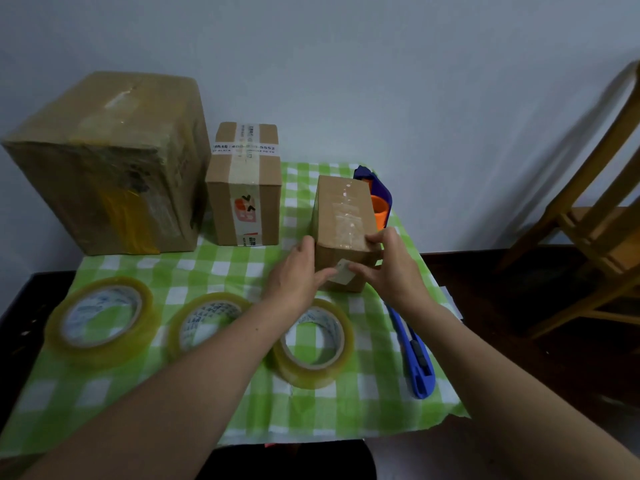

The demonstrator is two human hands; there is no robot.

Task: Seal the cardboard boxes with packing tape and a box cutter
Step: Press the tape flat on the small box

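I am clamping my left grip (298, 271) on the box (343, 209) to steady it while my right grip (391, 268) is pinching the tape end (343, 274) down its near face.

Plain pale grey wall (381, 81) across the back, evenly lit, with a soft shadow falling on it at the right. Wooden chair (595, 216) stands there on a dark floor (519, 306). Green-and-white checked cloth (207, 393) covers a dark table (20, 306).

I can read a number starting "400" and ending "5552" on the white tape band (244, 148) across the middle box (221, 192); its other print is too blurred.
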